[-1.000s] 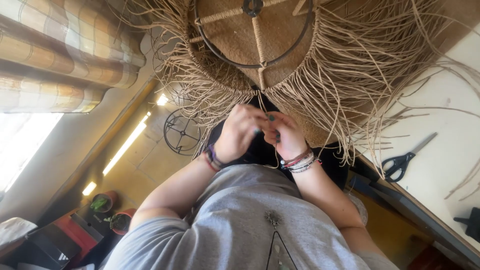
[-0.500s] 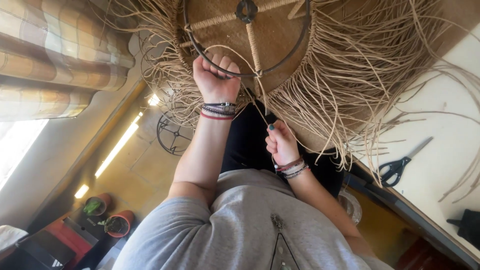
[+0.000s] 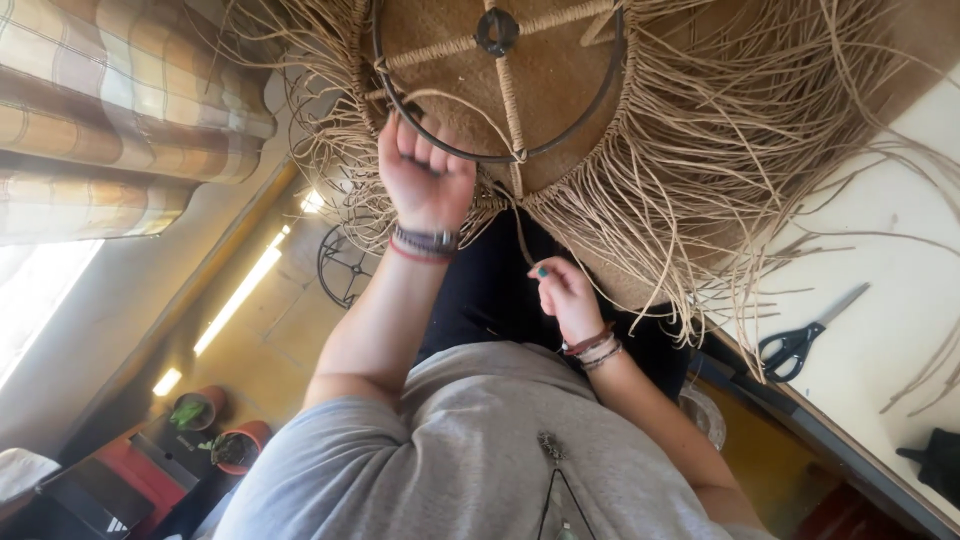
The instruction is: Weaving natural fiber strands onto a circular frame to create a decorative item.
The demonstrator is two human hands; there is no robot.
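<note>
A round metal lampshade frame (image 3: 500, 90) with cord-wrapped spokes and a long straw-coloured raffia fringe (image 3: 700, 170) hangs over my lap. My left hand (image 3: 425, 175) is raised against the ring's lower rim, fingers curled on a thin raffia strand (image 3: 520, 235) that loops up over the ring. My right hand (image 3: 560, 295) sits lower, near my dark trousers, and pinches the same strand between thumb and fingers. Both wrists carry bracelets. My grey shirt fills the bottom of the view.
Black-handled scissors (image 3: 800, 340) lie on the white table (image 3: 900, 300) at right, with loose raffia strands around them and a black object (image 3: 935, 460) at its edge. A second wire frame (image 3: 345, 265) stands on the floor. Two potted plants (image 3: 215, 430) sit lower left; checked curtains hang upper left.
My left hand went from beside the right hand at my lap up to the ring, drawing the strand with it. My right hand dropped slightly and stays on the strand.
</note>
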